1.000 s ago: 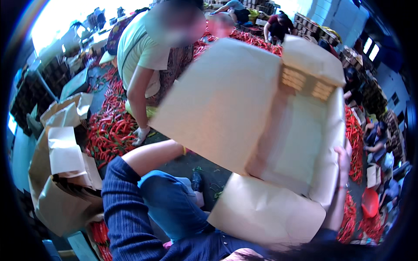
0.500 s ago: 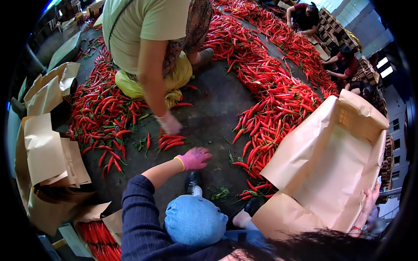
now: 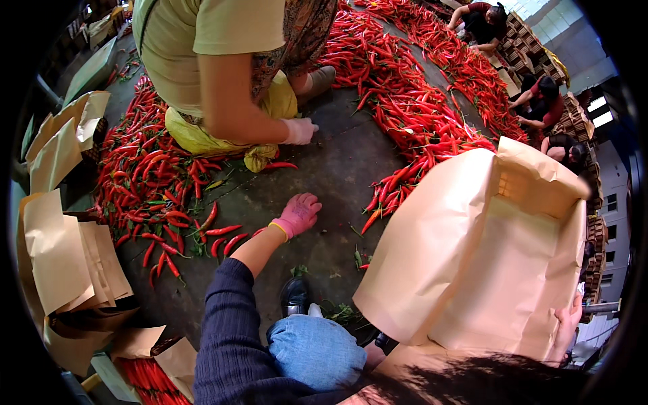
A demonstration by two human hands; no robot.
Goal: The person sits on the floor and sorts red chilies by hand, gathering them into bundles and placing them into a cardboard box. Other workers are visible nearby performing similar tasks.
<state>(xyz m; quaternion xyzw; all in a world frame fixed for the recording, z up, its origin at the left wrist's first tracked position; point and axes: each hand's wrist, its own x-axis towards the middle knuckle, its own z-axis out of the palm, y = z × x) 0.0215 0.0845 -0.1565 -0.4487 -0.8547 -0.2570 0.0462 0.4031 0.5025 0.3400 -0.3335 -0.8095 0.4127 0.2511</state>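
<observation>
My left hand (image 3: 300,213), in a pink glove, reaches forward with its fingers spread just over the dark concrete floor (image 3: 317,175), holding nothing. A few loose red chillies (image 3: 219,233) lie just left of it. My right hand (image 3: 565,325) grips the lower right edge of a large paper-lined cardboard box (image 3: 486,250), held tilted at my right. Only the fingers of that hand show past the box.
A co-worker (image 3: 223,61) squats across from me, one white-gloved hand (image 3: 298,131) on the floor. Red chillies lie in broad heaps at left (image 3: 148,169) and at the back right (image 3: 412,101). Paper-lined boxes (image 3: 64,263) stand at left. More people sit at the far right (image 3: 540,94).
The box has swung from in front of my view down to my right. My left hand has stretched forward and down toward the floor by the loose chillies.
</observation>
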